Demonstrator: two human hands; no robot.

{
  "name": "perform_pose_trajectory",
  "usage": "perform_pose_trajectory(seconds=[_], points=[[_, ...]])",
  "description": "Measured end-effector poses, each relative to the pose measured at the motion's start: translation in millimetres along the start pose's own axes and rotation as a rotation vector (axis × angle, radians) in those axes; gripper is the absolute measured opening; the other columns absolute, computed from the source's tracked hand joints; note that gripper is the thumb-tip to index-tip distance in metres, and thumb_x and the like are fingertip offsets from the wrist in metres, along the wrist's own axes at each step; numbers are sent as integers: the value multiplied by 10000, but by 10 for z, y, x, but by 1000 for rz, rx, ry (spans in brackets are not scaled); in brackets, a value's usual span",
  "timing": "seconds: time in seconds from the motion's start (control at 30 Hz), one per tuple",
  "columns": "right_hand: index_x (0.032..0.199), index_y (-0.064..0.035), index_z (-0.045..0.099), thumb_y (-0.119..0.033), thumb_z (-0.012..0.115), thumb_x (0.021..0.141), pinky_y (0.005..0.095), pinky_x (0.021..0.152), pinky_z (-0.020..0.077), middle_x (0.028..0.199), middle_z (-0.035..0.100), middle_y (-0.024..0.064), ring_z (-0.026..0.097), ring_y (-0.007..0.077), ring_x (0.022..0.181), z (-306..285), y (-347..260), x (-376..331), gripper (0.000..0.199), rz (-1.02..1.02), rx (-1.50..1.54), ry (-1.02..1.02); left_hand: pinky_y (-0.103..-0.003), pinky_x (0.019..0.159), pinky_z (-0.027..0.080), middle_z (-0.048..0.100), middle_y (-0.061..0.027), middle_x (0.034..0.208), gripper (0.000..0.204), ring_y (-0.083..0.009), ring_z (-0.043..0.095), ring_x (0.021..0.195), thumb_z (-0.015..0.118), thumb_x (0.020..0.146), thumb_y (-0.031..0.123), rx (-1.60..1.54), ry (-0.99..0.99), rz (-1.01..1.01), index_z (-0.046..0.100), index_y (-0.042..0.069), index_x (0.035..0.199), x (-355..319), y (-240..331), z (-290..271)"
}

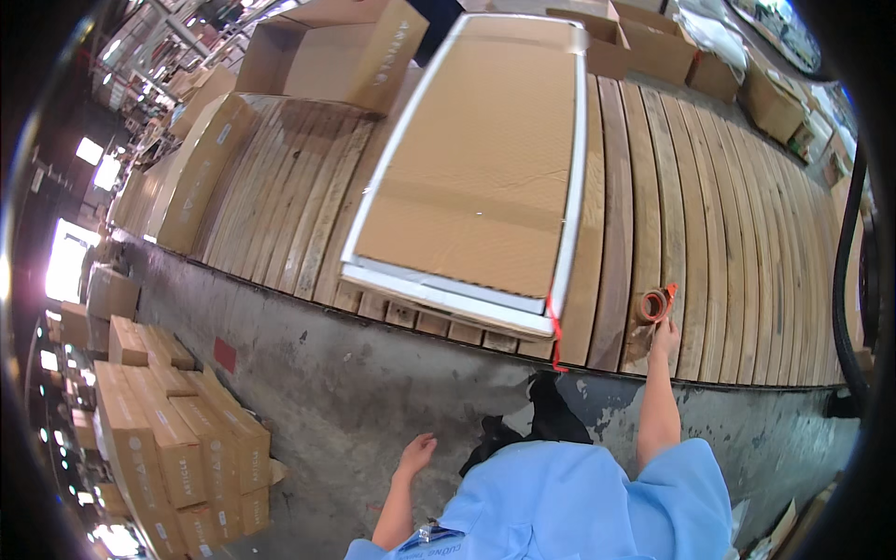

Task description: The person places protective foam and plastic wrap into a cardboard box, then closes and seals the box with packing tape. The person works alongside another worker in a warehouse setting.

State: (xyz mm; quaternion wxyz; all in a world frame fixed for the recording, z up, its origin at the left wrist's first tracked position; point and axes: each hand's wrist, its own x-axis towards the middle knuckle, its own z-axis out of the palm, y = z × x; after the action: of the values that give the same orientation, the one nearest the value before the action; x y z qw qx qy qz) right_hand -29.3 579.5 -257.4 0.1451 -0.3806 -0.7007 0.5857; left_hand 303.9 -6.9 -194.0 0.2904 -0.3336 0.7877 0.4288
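My right hand (666, 338) reaches forward over the slatted wooden table, with its fingers closed on an orange-red tape dispenser (656, 304) carrying a roll of tape. My left hand (418, 453) hangs low at my left side, away from the table. It is empty, its fingers loosely apart. In front of me lies a large flat panel of brown cardboard (476, 149) framed by white edging (448, 295). A red strap (557, 336) dangles from the panel's near right corner.
The slatted table (719, 243) runs left to right. On its far side stand an opened carton (327, 56) and several boxes (653, 42). A long carton (201, 173) lies at the left. Stacked cartons (187, 448) stand on the floor; a black cable (847, 271) hangs at right.
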Motion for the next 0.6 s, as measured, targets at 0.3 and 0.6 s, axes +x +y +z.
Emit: perform_pose_trajectory(seconds=[0.3, 0.6], points=[[943, -10, 722, -140, 636, 989, 297, 668, 496, 804, 673, 34, 595, 113, 716, 334, 98, -2545, 163, -24, -44, -580, -311, 880, 556, 747, -101, 1121, 271, -175, 697, 957, 641, 1029, 147, -801, 452, 94, 687, -15, 1242, 59, -1129, 71], [1312, -86, 708, -368, 650, 1029, 361, 890, 566, 1165, 759, 143, 725, 226, 1010, 1450, -576, -4015, 404, -489, -598, -1748, -304, 895, 548, 752, -92, 1148, 333, -159, 681, 986, 587, 1078, 243, -693, 209, 461, 671, 8, 1297, 1303, 456, -394]])
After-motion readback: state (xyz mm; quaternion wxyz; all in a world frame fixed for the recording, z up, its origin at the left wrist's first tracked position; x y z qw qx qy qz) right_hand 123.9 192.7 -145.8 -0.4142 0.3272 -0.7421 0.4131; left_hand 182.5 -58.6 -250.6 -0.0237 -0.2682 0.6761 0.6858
